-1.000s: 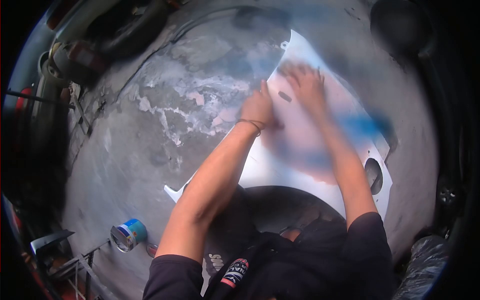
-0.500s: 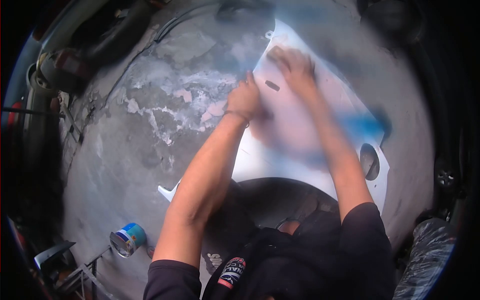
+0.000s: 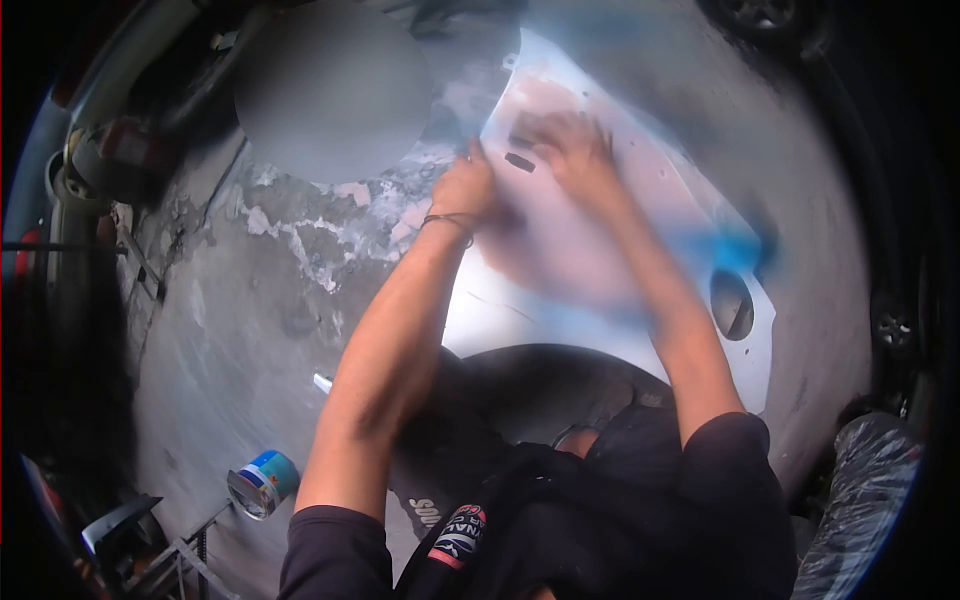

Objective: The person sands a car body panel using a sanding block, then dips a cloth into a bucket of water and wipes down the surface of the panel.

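A white car fender (image 3: pixel 590 335) with pinkish, sanded-looking patches and blue overspray lies across my lap, its wheel arch towards me. My left hand (image 3: pixel 465 185), with a thin band at the wrist, closes on the fender's left edge. On the upper part of the panel my right hand (image 3: pixel 578 152) presses down, smeared by motion. Under its fingers is a small brownish sanding pad (image 3: pixel 530 128), too blurred to see sharply. Just below it shows a dark slot (image 3: pixel 520 161) in the fender. The round side opening (image 3: pixel 732 305) is at the lower right.
An open paint can (image 3: pixel 264 484) with a blue label stands on the floor at lower left, beside a metal frame (image 3: pixel 185 550). Plastic-wrapped material (image 3: pixel 865 500) is at lower right. A wheel (image 3: pixel 765 12) is at the upper right. A blurred grey oval covers the upper left.
My right hand has slid the pad a little down the panel, nearer the dark slot. The whole view has shifted slightly. My left hand keeps its place on the edge.
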`<state>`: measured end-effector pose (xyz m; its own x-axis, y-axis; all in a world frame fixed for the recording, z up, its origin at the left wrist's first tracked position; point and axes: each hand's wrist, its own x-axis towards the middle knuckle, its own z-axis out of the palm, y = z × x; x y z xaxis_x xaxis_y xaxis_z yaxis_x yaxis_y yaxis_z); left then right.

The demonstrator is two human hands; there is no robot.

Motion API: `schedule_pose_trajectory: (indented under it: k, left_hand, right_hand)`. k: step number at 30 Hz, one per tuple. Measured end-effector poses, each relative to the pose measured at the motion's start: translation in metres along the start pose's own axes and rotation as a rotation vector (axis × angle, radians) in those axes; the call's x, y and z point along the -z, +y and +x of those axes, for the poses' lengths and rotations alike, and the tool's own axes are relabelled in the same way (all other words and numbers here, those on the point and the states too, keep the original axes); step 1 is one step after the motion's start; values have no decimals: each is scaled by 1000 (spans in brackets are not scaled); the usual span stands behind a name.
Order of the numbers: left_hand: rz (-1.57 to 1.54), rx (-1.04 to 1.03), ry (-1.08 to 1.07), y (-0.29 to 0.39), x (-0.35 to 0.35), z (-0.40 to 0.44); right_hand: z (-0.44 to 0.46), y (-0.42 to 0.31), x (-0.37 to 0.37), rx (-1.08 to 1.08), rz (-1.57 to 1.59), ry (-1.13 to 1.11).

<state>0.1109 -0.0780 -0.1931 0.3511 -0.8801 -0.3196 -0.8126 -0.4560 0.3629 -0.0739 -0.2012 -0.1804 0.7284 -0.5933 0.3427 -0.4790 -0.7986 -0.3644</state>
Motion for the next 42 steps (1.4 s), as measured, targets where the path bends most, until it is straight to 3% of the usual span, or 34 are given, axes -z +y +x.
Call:
schedule_pose_trajectory:
  k: [3, 6, 8, 9, 11, 12, 14, 17, 21, 23, 29, 34, 36, 38, 42]
  left_hand:
    - [30, -10, -22, -5, 5, -1]
    - [22, 2, -34, 7, 17, -7]
    - [15, 25, -37, 7, 18, -8]
    - [21, 18, -33, 7, 16, -6]
    - [51, -4, -43, 7, 12, -3]
    - [41, -16, -41, 6, 12, -4]
    - [45, -22, -37, 8, 17, -6]
    - [56, -10, -78, 14, 20, -14]
    - [57, -29, -65, 9, 18, -6]
    - [72, -19, -76, 7, 20, -5]
    - [71, -62, -36, 5, 15, -5]
    - [74, -51, -55, 2, 13, -3]
    - [70, -16, -68, 6, 13, -6]
    - [87, 3, -81, 9, 17, -6]
    - [93, 0, -80, 12, 14, -3]
  right_hand:
    - [2, 2, -1, -50, 8, 5]
    - [-40, 8, 41, 88, 42, -139]
    - [-67, 4, 68, -150, 201, -375]
    - [-69, 9, 63, -157, 206, -369]
    - [-75, 24, 40, 42, -9, -137]
    - [-64, 28, 29, 26, -2, -130]
    - [-22, 27, -1, -19, 26, 90]
    - [-9, 23, -13, -100, 1, 94]
    - [-81, -5, 38, -33, 49, 18]
    - [-103, -23, 68, -84, -22, -164]
    - [-36, 28, 4, -75, -20, 100]
    - [-77, 54, 48, 44, 3, -70]
    - [-112, 45, 92, -172, 267, -123]
    - [-121, 62, 101, -140, 216, -125]
    - [-89, 64, 53, -95, 16, -58]
